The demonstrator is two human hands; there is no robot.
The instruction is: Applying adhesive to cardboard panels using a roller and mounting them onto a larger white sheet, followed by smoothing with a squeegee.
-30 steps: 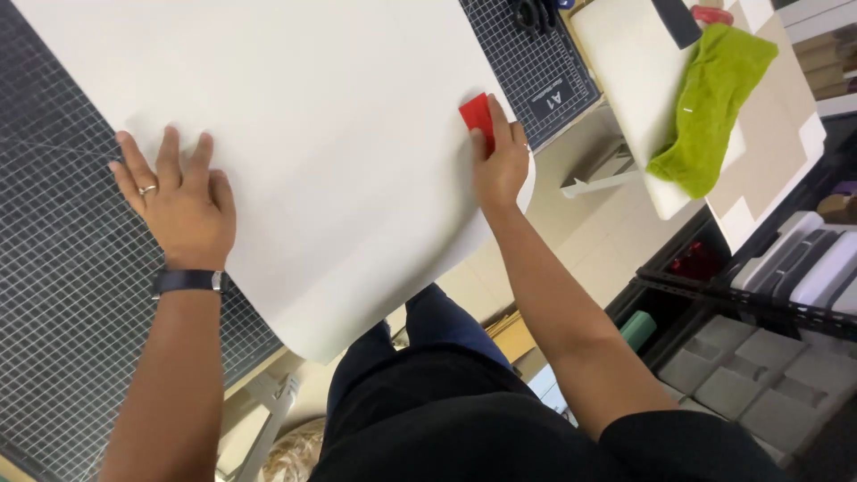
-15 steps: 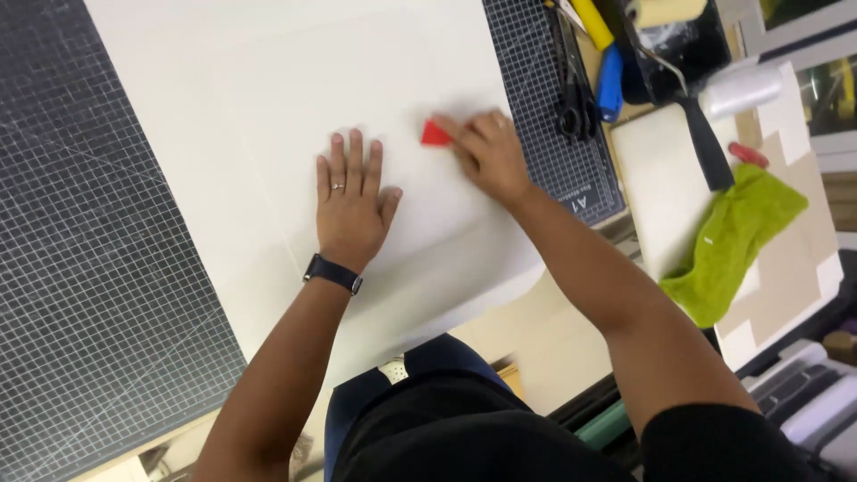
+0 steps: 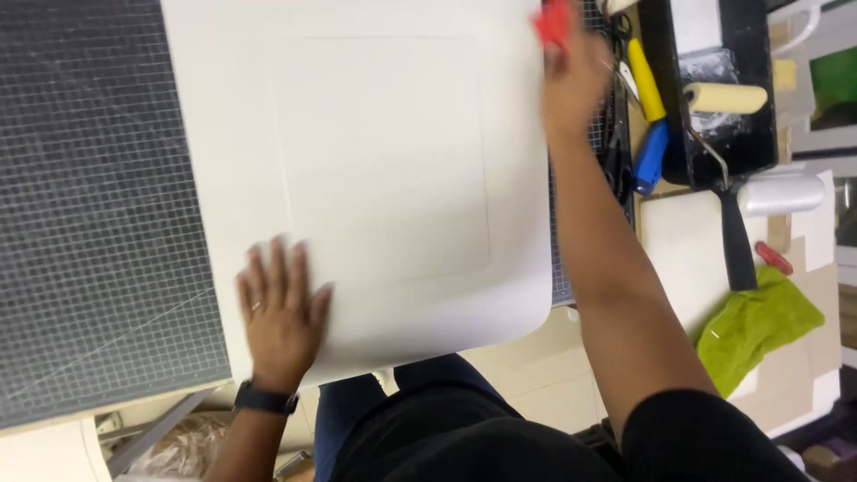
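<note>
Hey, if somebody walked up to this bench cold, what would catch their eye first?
The big white sheet spread over the gridded cutting mat fills most of the view. The left hand lies flat on its near edge, while the right hand presses a small red tool at its far right corner. To the right, a paint roller rests in a black tray above a green cloth.

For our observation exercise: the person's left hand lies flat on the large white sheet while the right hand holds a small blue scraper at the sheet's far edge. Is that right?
Not quite. The head view shows the small scraper in the right hand is red, not blue. The rest stands: the left hand lies flat on the large white sheet.
</note>
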